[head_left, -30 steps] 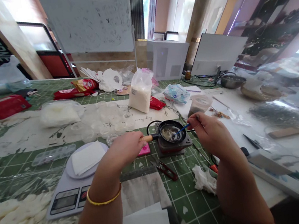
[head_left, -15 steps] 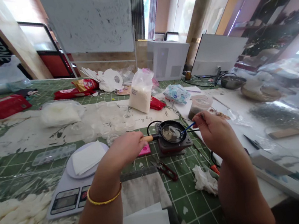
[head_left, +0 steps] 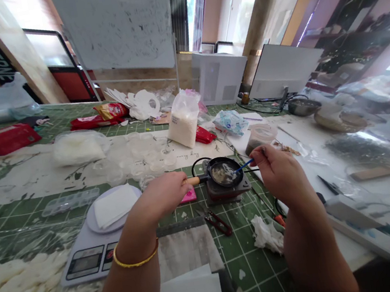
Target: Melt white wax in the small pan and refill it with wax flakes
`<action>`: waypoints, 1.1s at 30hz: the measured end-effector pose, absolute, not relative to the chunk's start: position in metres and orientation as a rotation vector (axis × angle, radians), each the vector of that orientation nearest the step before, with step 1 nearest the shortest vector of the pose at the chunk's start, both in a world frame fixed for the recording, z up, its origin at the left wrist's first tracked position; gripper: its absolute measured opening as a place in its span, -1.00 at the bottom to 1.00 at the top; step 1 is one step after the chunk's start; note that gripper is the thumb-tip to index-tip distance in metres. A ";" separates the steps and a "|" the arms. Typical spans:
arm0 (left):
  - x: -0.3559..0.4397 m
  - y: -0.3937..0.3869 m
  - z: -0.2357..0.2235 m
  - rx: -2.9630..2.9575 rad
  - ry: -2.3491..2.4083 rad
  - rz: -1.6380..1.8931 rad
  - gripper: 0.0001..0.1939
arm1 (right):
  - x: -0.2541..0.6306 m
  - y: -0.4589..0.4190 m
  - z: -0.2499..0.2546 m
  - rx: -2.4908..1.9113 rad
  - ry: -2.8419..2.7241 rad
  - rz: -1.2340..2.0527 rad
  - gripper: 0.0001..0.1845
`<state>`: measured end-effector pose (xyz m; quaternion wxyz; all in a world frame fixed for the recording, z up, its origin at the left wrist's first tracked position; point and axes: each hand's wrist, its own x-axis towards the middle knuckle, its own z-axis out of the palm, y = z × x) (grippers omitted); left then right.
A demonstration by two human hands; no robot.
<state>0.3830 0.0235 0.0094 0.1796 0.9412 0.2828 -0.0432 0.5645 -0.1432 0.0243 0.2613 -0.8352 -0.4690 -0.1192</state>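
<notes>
"What is the left hand (head_left: 165, 194) doing?"

"It is gripping the wooden handle (head_left: 193, 181) of one small black frying pan (head_left: 220, 161), fingers closed around it. The pan is sitting on one compact hot plate (head_left: 227, 193) on a green cutting mat (head_left: 243, 252)."

"And the right hand (head_left: 277, 172)?"

"It is pinching one thin blue stick (head_left: 243, 165), thumb and finger together, with the tip reaching into a pale mixture (head_left: 219, 176) in the pan."

"How are they handling?"

"The pan is looking light and stiff, and its metal may be hot, so the handle is the safest hold. The slim stick is likely needing a careful fingertip pinch."
</notes>
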 end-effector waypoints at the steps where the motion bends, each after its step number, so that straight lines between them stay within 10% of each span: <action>1: 0.383 0.024 0.009 2.659 0.800 -0.124 -0.63 | 0.565 -0.143 0.024 -2.271 -1.277 -0.314 -0.75; 33: 0.381 0.025 0.007 2.671 0.786 -0.135 -0.67 | 0.565 -0.143 0.024 -2.225 -1.301 -0.334 -0.75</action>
